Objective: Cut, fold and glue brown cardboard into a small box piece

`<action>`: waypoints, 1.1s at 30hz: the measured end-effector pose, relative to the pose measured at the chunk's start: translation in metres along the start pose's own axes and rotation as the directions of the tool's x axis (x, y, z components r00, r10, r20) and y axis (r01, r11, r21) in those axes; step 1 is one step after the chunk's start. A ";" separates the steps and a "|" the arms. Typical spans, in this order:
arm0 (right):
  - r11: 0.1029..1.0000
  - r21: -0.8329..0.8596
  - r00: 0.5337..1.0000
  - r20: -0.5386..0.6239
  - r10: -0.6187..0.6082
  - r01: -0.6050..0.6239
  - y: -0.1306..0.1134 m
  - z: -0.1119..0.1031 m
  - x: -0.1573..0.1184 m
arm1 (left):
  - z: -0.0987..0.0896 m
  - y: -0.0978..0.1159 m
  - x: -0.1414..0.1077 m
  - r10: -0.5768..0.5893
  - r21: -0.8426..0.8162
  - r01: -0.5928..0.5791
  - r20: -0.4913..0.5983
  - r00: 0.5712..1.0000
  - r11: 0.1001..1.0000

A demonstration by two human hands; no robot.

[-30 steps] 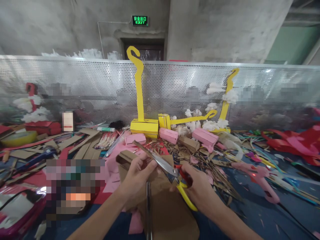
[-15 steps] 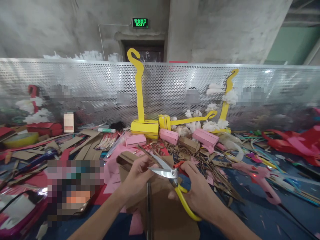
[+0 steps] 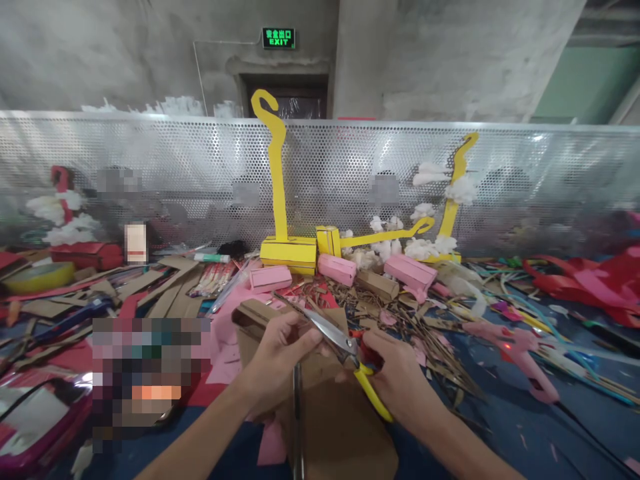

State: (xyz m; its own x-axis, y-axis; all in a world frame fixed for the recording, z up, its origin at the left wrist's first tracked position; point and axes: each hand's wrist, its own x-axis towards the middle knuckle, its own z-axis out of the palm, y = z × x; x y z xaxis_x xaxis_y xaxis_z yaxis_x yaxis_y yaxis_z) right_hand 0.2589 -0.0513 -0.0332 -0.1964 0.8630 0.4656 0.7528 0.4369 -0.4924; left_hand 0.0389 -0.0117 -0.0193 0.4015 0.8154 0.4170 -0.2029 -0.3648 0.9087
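Your left hand pinches a thin brown strip between thumb and fingers, and your right hand is wrapped around the handles of the scissors. Both the strip and the scissors are above the far part of the brown cardboard. The blades lie close together beside your left thumb; you cannot tell from here whether they bite the strip.

The strip looks like card: light, fairly stiff along its length, but likely to crease if you squeeze or twist it. A flat, gentle pinch near the blades should steady it best (fingertips clear of the edge, of course). The scissors look heavier, with slick metal blades, so the red and yellow handles are the place to hold them.

Beyond the cardboard stand a pink box and a yellow box; right of it are loose scraps and, farther right, a pink glue gun.
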 end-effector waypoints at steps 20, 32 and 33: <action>1.000 0.012 1.000 0.021 0.007 -0.007 -0.016 -0.005 -0.002 | 0.004 -0.001 -0.003 -0.069 -0.009 0.069 0.008 0.998 0.998; 1.000 -0.006 0.999 -0.035 -0.023 0.023 -0.004 -0.004 0.002 | 0.003 0.001 -0.001 -0.033 -0.020 0.033 -0.038 0.999 0.999; 1.000 -0.006 0.999 -0.037 -0.017 0.017 -0.004 -0.005 0.002 | 0.001 0.002 0.000 -0.032 -0.028 0.031 -0.064 0.997 0.999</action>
State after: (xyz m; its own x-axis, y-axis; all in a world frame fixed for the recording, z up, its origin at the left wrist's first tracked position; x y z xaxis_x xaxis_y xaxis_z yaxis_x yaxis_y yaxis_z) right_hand 0.2585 -0.0523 -0.0267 -0.1861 0.8454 0.5006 0.7534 0.4498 -0.4797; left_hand 0.0397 -0.0130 -0.0173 0.3502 0.8538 0.3853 -0.2157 -0.3268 0.9202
